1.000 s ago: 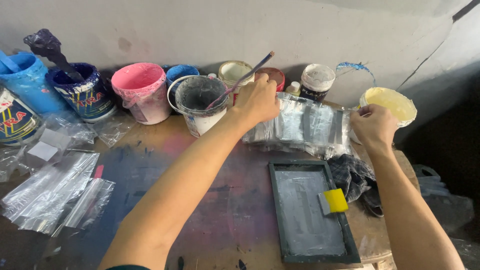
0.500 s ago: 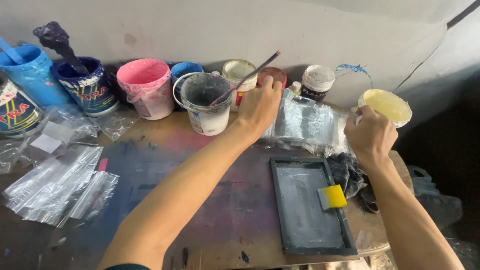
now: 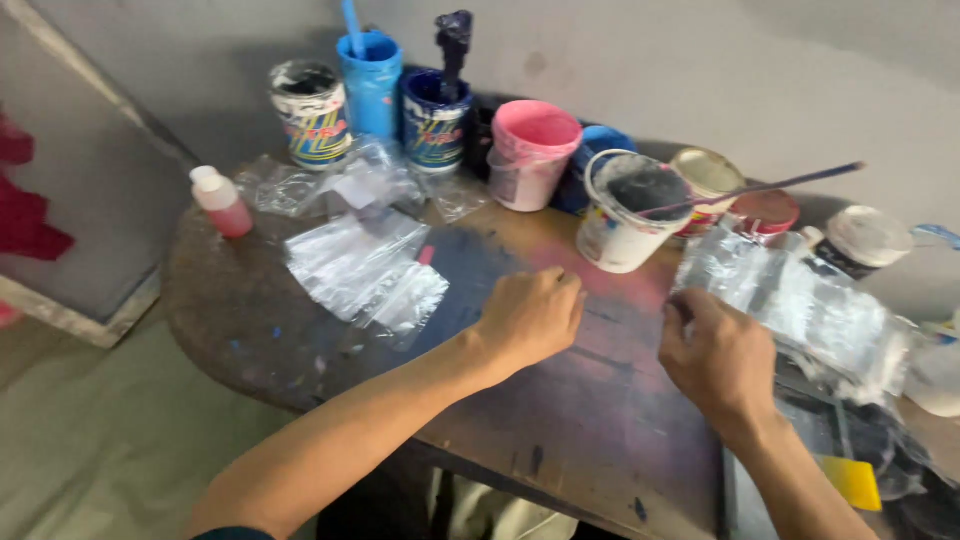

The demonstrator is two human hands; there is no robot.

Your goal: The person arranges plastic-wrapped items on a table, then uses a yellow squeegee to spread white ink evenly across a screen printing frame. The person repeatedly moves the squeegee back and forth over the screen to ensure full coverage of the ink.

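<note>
**While both hands lay low on a paint-stained table, the right one pinched a stack of clear bags**

While the left hand (image 3: 530,318) rested on the dark, stained table (image 3: 250,330), its fingers were curled loosely together into a soft fist and held nothing. The right hand (image 3: 722,358) lay just beside it, thumb and fingers closed on the near corner of a stack of clear plastic bags (image 3: 800,305) that stretched away to the right across the tabletop.

Behind the hands stood a white bucket (image 3: 625,215) with dark paint inside and a thin stick (image 3: 760,187) leaning out over its rim. A pink bucket (image 3: 530,150), a dark blue tin (image 3: 435,125) and a light blue tub (image 3: 368,75) lined the wall further left, next to a striped tin (image 3: 310,110). A second pile of clear bags (image 3: 365,270) lay well to the left of the left hand, with a small red bottle (image 3: 222,202) near the table's far left edge. A yellow scraper (image 3: 850,480) showed at the lower right.
</note>
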